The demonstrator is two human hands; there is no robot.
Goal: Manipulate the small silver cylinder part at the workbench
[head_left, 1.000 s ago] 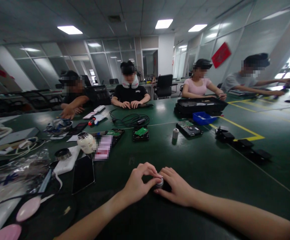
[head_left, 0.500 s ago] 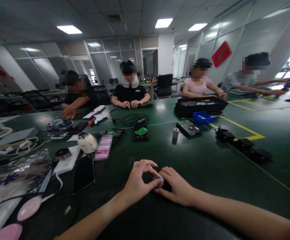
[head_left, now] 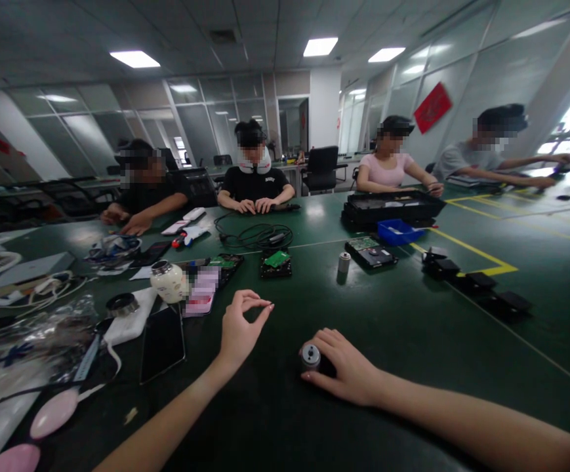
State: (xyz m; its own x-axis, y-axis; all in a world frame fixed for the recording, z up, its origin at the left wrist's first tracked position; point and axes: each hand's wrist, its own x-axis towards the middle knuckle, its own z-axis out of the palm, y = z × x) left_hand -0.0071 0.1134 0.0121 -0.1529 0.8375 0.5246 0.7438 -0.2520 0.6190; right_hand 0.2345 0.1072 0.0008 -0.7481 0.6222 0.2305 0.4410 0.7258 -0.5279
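My right hand (head_left: 346, 368) rests on the green table with its thumb and fingers wrapped round a small electric motor (head_left: 310, 357). This grey metal cylinder stands upright, its round top with small dark holes facing up. My left hand (head_left: 243, 324) hovers to the left of it, apart from the motor. Its thumb and forefinger are pinched together at the tips; anything between them is too small to make out. A second, similar motor (head_left: 344, 263) stands upright farther back. Beyond my left hand lies a hard drive (head_left: 275, 263) with a green circuit board on top.
On the left lie a phone (head_left: 163, 342), a cream bottle (head_left: 168, 283), clear plastic bags (head_left: 33, 347) and cables. Another hard drive (head_left: 372, 253), a blue bin (head_left: 400, 231) and black blocks (head_left: 479, 282) are at the right. Several people sit working across the table.
My left hand has come off the motor and moved left and slightly away from me, still pinched. The motor's top now shows. My right hand has stayed in place round it.
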